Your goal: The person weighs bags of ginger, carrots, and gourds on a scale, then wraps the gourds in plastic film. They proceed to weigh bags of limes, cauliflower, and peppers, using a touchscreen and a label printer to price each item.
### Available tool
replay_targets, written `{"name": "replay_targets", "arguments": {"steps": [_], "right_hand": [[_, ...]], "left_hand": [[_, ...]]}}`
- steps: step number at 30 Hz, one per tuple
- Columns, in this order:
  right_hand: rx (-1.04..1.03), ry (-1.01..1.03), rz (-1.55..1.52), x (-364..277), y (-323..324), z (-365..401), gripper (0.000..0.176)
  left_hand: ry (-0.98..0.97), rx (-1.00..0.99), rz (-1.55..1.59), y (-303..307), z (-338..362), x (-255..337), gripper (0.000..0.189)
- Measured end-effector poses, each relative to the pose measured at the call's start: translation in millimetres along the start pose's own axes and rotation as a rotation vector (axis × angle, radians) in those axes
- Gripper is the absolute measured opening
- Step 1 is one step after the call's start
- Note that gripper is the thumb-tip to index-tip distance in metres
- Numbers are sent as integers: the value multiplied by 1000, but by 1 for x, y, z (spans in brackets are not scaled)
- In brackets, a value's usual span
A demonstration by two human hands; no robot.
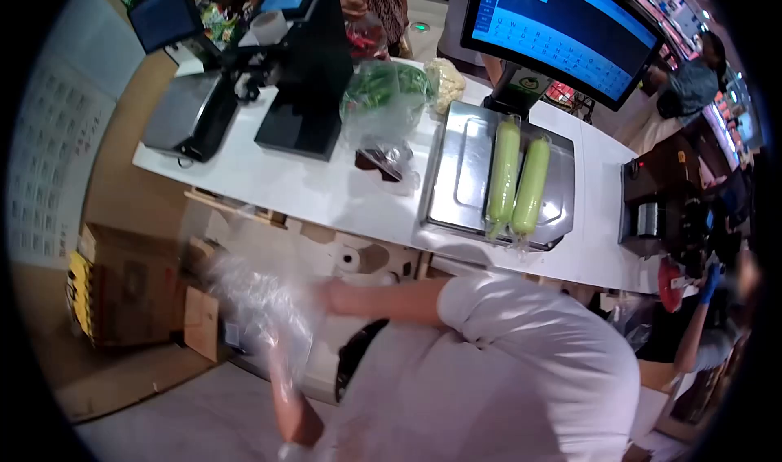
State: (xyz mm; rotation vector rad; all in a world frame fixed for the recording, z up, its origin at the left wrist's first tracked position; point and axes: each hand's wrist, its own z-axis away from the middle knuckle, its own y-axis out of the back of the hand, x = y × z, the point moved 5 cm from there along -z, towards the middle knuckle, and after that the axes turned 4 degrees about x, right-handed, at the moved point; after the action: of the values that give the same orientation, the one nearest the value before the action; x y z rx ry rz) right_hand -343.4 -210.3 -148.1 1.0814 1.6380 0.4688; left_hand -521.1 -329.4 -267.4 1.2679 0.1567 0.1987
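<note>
Below the counter's near edge, at the lower left, a clear plastic bag (273, 307) hangs crumpled and blurred by motion. My right hand (319, 294) reaches it from the right, at its upper side; the fingers are smeared. From below, my left hand (279, 352) grips the bag, partly covered by the film. Two long pale green gourds in clear wrap, one on the left (505, 169) and one on the right (533, 187), lie side by side on the steel scale plate (460, 157), away from both hands.
On the white counter (375, 210) sit a bag of green vegetables (383, 87) and a cauliflower (446, 85). A touch screen (562, 35) stands behind the scale. Another scale (189, 112) is at left, with cardboard boxes (138, 287) below. A co-worker's blue-gloved hand (711, 279) is at right.
</note>
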Motion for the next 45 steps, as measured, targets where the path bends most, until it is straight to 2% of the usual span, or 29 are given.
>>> {"name": "replay_targets", "arguments": {"steps": [1, 2, 3, 4, 5, 6, 7, 8, 9, 11, 13, 15, 18, 21, 23, 25, 26, 27, 30, 31, 32, 34, 36, 38, 40, 41, 43, 44, 45], "right_hand": [[-259, -135, -78, 53, -110, 66, 30], [-493, -269, -113, 102, -211, 131, 36], [-582, -538, -125, 62, -96, 105, 38], [-652, -808, -110, 7, 47, 70, 42], [-284, -817, -104, -8, 100, 65, 47], [15, -776, -38, -6, 142, 71, 51], [320, -786, 175, 1, 193, 90, 55], [542, -908, 433, 17, 239, 114, 61], [640, -1099, 683, 34, 270, 144, 66], [589, -1464, 839, 64, 300, 200, 78], [349, -1646, 854, 100, 299, 229, 81], [359, -1695, 734, 94, 308, 218, 81], [412, -1714, 718, 109, 307, 230, 78], [489, -1724, 675, 128, 306, 247, 82], [635, -1469, 508, 137, 313, 263, 81], [736, -1091, 292, 91, 328, 240, 79], [663, -908, 115, 54, 333, 220, 79], [511, -863, -140, 3, 334, 189, 79], [-62, -487, -553, -64, 286, 141, 82], [-168, -387, -622, -71, 267, 131, 79], [-133, -188, -531, -66, 241, 126, 71], [-179, -395, -454, -53, 210, 103, 71], [-379, -744, -646, -28, 196, 79, 71], [-95, -637, -857, 6, 158, 65, 67], [35, -646, -965, 17, 120, 46, 59], [-116, -662, -921, 16, 115, 47, 53], [-229, -653, -1038, 26, 62, 38, 42], [-186, -625, -1197, 36, 16, 33, 37], [-228, -690, -1098, 26, 21, 50, 35]], "left_hand": [[-29, 5, -51, -32, -9, -9, 31], [69, 74, 99, -8, -21, -21, 32], [156, 156, 256, 18, -34, -31, 36], [267, 202, 428, 52, -31, -24, 41], [401, 156, 627, 95, -36, 4, 48], [373, 127, 597, 133, -37, 33, 53], [368, 97, 582, 143, -41, 50, 55], [366, 54, 558, 154, -50, 58, 58], [361, 32, 537, 163, -52, 66, 60], [287, 94, 478, 199, -39, 106, 63], [272, 95, 279, 207, -39, 124, 58], [214, 279, 277, 224, -33, 139, 44], [176, 475, 372, 231, -26, 141, 30], [95, 646, 502, 243, -14, 139, 23], [102, 640, 528, 247, -6, 138, 23], [104, 650, 568, 252, -3, 141, 22], [100, 654, 590, 253, -2, 142, 22], [95, 651, 606, 253, 1, 143, 22], [66, 659, 736, 258, 3, 151, 22], [-12, 644, 734, 261, 5, 158, 22], [-93, 630, 735, 263, 7, 168, 23], [-200, 544, 677, 271, 16, 185, 25], [-239, 417, 553, 284, 31, 197, 27], [-273, 398, 605, 290, 43, 204, 25], [-306, 368, 764, 279, 44, 199, 23], [-272, 397, 839, 282, 46, 196, 24], [-209, 447, 994, 289, 47, 193, 26], [-122, 438, 976, 282, 41, 182, 29], [-40, 425, 960, 275, 34, 173, 32]]}}
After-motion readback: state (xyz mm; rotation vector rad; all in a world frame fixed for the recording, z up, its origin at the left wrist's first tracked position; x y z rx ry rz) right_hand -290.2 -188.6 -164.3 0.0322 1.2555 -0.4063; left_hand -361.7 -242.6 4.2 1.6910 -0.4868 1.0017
